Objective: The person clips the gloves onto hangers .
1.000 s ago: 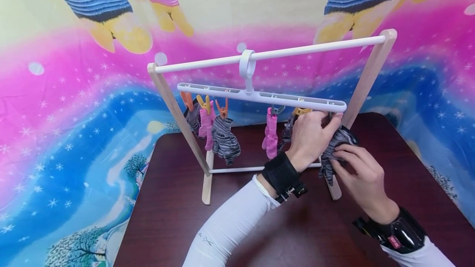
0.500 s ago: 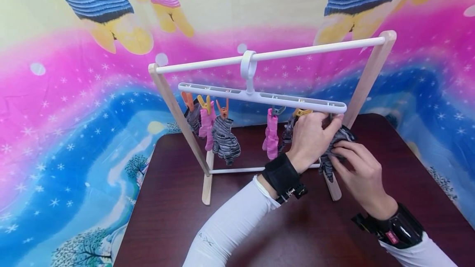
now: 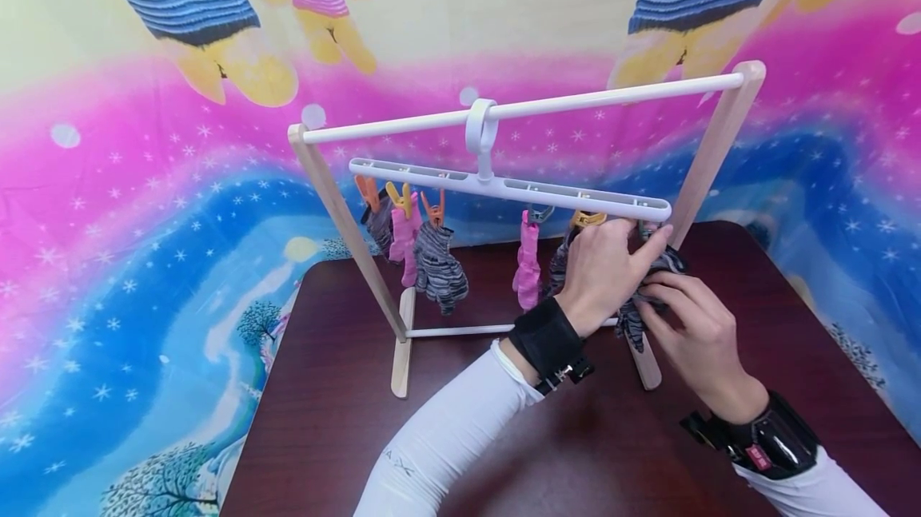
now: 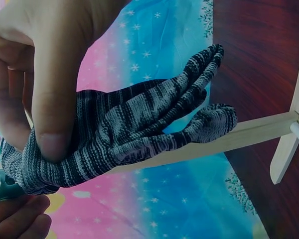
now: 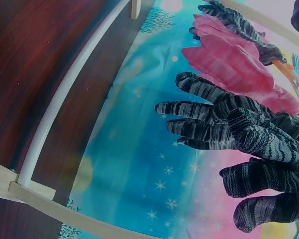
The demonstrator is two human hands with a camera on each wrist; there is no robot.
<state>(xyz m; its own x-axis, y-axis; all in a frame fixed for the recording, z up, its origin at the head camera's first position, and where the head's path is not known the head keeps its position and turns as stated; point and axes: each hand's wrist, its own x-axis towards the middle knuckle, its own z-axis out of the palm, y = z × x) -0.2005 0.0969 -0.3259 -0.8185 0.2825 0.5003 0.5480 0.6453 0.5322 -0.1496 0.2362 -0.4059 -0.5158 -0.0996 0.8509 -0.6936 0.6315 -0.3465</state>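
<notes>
My left hand (image 3: 603, 260) is up under the right end of the white hanger (image 3: 583, 199). Its fingers pinch a dark green clothespin (image 4: 6, 188), seen at the lower left of the left wrist view. My right hand (image 3: 694, 333) holds a grey-and-black striped knit glove (image 4: 139, 112) between thumb and fingers. The glove's cuff lies against the clothespin and its fingers hang down; whether the clothespin bites the cuff cannot be told. In the right wrist view the glove's fingers (image 5: 269, 211) show at the lower right, while most of my right hand is out of frame.
The hanger hooks over the white rod (image 3: 619, 96) of a wooden rack (image 3: 708, 157). On its left hang another striped glove (image 3: 440, 265) and a pink knit item (image 3: 404, 241) from orange and yellow clothespins. Another pink item (image 3: 528, 261) hangs right of centre. A dark table (image 3: 324, 437) lies below.
My right hand has shifted slightly left and up with the glove. My left thumb has moved a little outward at the hanger's end. The hanging pieces on the left have swung slightly.
</notes>
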